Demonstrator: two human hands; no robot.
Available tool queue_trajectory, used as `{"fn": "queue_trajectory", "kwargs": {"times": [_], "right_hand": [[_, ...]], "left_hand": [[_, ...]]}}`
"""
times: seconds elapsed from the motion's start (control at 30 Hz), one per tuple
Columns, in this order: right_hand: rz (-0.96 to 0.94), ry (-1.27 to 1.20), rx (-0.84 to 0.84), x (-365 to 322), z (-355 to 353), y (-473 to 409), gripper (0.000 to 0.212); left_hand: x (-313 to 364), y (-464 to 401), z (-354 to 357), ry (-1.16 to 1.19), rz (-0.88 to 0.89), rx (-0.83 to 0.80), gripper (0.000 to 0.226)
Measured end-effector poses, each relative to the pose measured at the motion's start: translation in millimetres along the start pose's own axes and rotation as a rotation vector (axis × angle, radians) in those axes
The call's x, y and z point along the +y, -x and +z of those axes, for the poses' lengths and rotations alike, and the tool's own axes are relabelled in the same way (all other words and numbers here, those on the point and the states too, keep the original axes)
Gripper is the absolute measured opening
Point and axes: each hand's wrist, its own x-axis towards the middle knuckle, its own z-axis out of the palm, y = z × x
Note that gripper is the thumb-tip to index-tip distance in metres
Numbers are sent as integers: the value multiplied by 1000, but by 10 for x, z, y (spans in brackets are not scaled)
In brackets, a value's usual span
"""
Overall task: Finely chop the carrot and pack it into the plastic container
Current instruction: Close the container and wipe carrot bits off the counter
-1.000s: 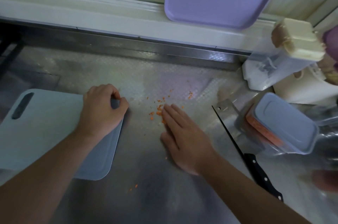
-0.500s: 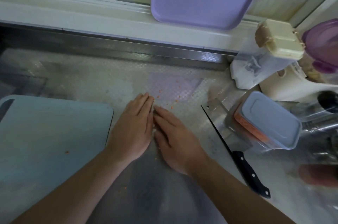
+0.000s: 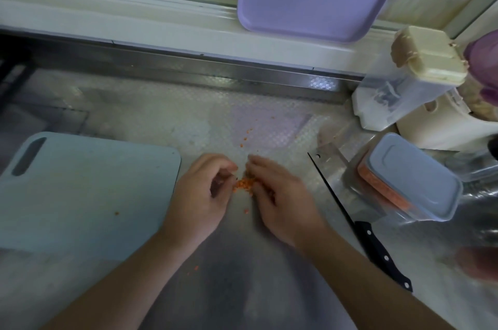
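On the patterned steel counter (image 3: 151, 114), a small heap of finely chopped orange carrot bits (image 3: 244, 184) lies between the two hands. The left hand (image 3: 200, 195) curls its fingers beside the heap, pinching at its edge; the right hand (image 3: 280, 195) cups the other side with bent fingers touching the bits. A few stray bits lie farther back. A pale blue plastic cutting board (image 3: 80, 189) lies to the left. To the right, a black-handled kitchen knife (image 3: 358, 222) lies flat beside a lidded clear plastic container (image 3: 409, 178), tilted, with orange carrot inside.
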Motion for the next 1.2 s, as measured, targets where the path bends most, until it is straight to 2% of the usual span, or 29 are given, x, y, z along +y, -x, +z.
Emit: {"fn": "queue_trajectory", "kwargs": {"times": [0.07, 0.1, 0.2, 0.27, 0.37, 0.43, 0.47, 0.6, 0.67, 0.77, 0.9, 1.0, 1.1, 1.13, 1.2], "right_hand": [[80, 30, 140, 75, -90, -287, 35], [119, 74, 152, 122, -129, -477, 38], [216, 264, -42, 254, -78, -873, 56], [151, 336, -110, 222, 37, -818, 60], [-58, 268, -205, 18, 155, -330, 59], [-172, 166, -270, -46, 114, -42, 53], [-177, 116, -251, -21, 49, -16, 49], [113, 179, 28, 205, -230, -387, 46], [205, 270, -8, 292, -223, -560, 56], [128, 312, -115, 221, -26, -423, 60], [15, 74, -73, 81, 65, 75, 50], [82, -132, 107, 135, -67, 68, 35], [109, -75, 288, 192, -184, -342, 25], [84, -34, 285, 203, -196, -511, 26], [70, 65, 152, 232, -135, -812, 36]], "left_hand": [[1, -112, 28, 11, -67, 41, 18], [-8, -160, 50, 41, -104, 43, 16], [16, -206, 110, 179, -197, 15, 16], [25, -200, 105, 208, -217, 37, 16], [-27, -199, 59, 143, -214, 72, 28], [-65, -223, 44, 108, -200, 63, 34], [-78, -246, 47, 75, -174, 60, 36], [-102, -378, 146, -126, -25, 7, 33], [-127, -407, 238, -238, -3, -103, 42], [-128, -296, 335, -324, 76, -252, 49], [-78, -64, 236, -124, 156, -238, 35], [-12, 6, 123, -3, 46, -100, 17], [3, -26, 138, 172, -169, 48, 21], [12, -30, 161, 219, -219, 61, 22], [53, -5, 219, 273, -265, 30, 22]]}}
